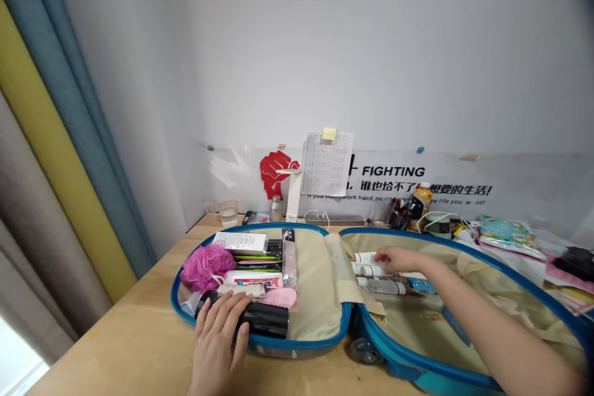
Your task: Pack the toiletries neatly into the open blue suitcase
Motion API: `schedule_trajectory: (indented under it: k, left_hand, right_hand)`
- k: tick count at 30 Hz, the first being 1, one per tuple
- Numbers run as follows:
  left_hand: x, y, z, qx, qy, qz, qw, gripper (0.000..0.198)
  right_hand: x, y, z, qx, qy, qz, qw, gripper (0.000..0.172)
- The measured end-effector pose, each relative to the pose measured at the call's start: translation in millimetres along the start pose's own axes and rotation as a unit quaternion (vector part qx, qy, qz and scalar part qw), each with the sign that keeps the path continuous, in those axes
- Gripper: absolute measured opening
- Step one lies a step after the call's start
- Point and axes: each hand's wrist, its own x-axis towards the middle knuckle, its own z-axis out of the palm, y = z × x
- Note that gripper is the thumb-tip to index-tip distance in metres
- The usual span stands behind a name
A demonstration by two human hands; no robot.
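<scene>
Two hands, one open suitcase (320,344). Black cylinder (271,320) lies on its side along the near rim of the left half, long axis left to right, right end slightly nearer you. Your left hand (219,334) drapes over its left part, fingers slightly apart; can't tell if they grip. Upper white tube (364,257) and lower white tube (369,270) lie in the right half by the hinge, also left-to-right; your right hand (400,260) is at their right ends, fingers bent, grip unclear. Clear bottle (386,286) just nearer you. Pink pouf (208,266), toothpaste box (255,279), white box (240,241) crowd behind the cylinder. Your right forearm (487,315) hides part of the right half.
</scene>
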Motion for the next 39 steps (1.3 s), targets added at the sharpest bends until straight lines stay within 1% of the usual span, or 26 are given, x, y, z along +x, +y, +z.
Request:
schedule_trajectory:
  k: [2, 5, 8, 11, 14, 17, 19, 21, 22, 24, 27, 29, 31, 34, 37, 39]
  left_hand:
    - [-1, -1, 0.9, -0.001, 0.001, -0.004, 1.0, 0.034]
    - [-2, -1, 1.4, -0.003, -0.001, -0.005, 1.0, 0.034]
    - [-2, 0, 0.8, -0.001, 0.002, 0.0, 1.0, 0.034]
    - [-1, 1, -0.7, 0.005, 0.004, -0.001, 1.0, 0.034]
    - [1, 2, -2.4, 0.0, 0.005, -0.009, 1.0, 0.034]
    - [1, 2, -2.5, -0.008, 0.005, -0.014, 1.0, 0.034]
    - [0, 2, -1.3, -0.01, 0.001, -0.016, 1.0, 0.034]
    - [-1, 1, 0.1, -0.01, 0.0, -0.015, 1.0, 0.034]
    - [-2, 0, 0.6, -0.01, 0.001, -0.013, 1.0, 0.034]
    - [-2, 0, 0.8, -0.008, 0.003, -0.008, 1.0, 0.033]
    - [0, 1, -1.0, -0.007, 0.004, -0.006, 1.0, 0.033]
    - [1, 2, -2.6, -0.007, 0.009, -0.003, 1.0, 0.033]
    - [2, 2, -3.3, -0.008, 0.013, 0.003, 1.0, 0.033]
    - [1, 2, -2.6, -0.006, 0.011, 0.004, 1.0, 0.033]
    - [0, 0, -1.3, -0.006, 0.011, 0.005, 1.0, 0.033]
    - [0, 0, -1.1, -0.006, 0.014, 0.006, 1.0, 0.033]
  right_hand:
    - [3, 8, 7, -0.01, -0.012, 0.011, 1.0, 0.029]
    - [6, 10, 11, -0.027, -0.017, 0.019, 0.999, 0.031]
    - [6, 4, 12, -0.041, -0.011, 0.018, 0.999, 0.031]
    - [2, -5, 11, -0.046, 0.0, 0.011, 0.999, 0.027]
    - [-8, -11, -2, -0.042, 0.013, 0.005, 0.999, 0.026]
    - [-21, -20, -24, -0.02, 0.055, -0.009, 0.998, 0.023]
    - [-28, -36, -36, 0.006, 0.097, -0.031, 0.995, 0.023]
    - [-32, -62, -38, 0.033, 0.134, -0.064, 0.988, 0.029]
    - [-33, -78, -34, 0.044, 0.148, -0.084, 0.984, 0.032]
    - [-32, -115, -19, 0.055, 0.156, -0.132, 0.977, 0.033]
    - [-27, -167, 14, 0.044, 0.133, -0.199, 0.97, 0.028]
    - [-22, -191, 33, 0.028, 0.11, -0.225, 0.968, 0.026]
    - [-17, -206, 47, 0.017, 0.093, -0.236, 0.967, 0.026]
    - [-10, -217, 58, 0.017, 0.077, -0.24, 0.968, 0.024]
    - [-9, -221, 62, 0.037, 0.066, -0.236, 0.969, 0.023]
    - [-10, -221, 59, 0.057, 0.059, -0.233, 0.969, 0.023]
